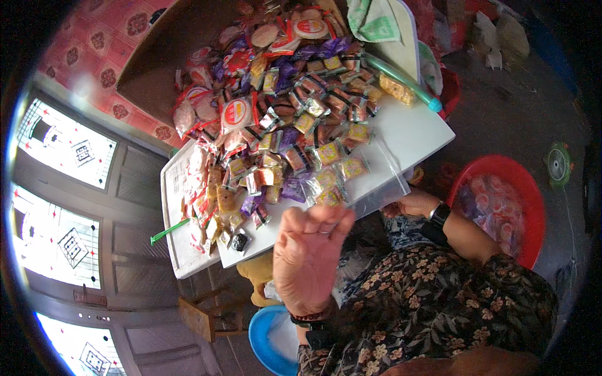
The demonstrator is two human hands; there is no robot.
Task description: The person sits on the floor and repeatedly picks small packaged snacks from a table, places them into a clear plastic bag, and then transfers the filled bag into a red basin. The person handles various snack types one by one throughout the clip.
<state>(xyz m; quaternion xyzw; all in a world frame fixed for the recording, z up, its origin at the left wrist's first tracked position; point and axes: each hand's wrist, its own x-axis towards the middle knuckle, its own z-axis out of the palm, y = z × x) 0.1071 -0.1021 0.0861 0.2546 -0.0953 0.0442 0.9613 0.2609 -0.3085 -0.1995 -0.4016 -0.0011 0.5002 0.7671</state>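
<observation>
My left hand (pixel 308 258) is palm up at the table's near edge, fingers bent, with nothing visible in the palm. Its fingertips overlap a small group of clear-wrapped yellow packets (pixel 329 176); whether they touch is unclear. My right hand (pixel 411 203) is by the near edge, at the mouth of a clear plastic bag (pixel 376 197), and appears to grip it; its fingers are partly hidden. Beyond lies a heap of wrapped snacks: brown packets with dark bands (pixel 296 157), purple packets (pixel 294 187) and round red-and-white packs (pixel 236 113).
The heap spreads over a white tabletop (pixel 414 131) and into a brown box (pixel 160 61). A green tube (pixel 400 80) lies at the right, green strips (pixel 169 231) at the left. Red basin (pixel 536 221) with bagged packs stands right; a blue basin (pixel 263 338) stands below.
</observation>
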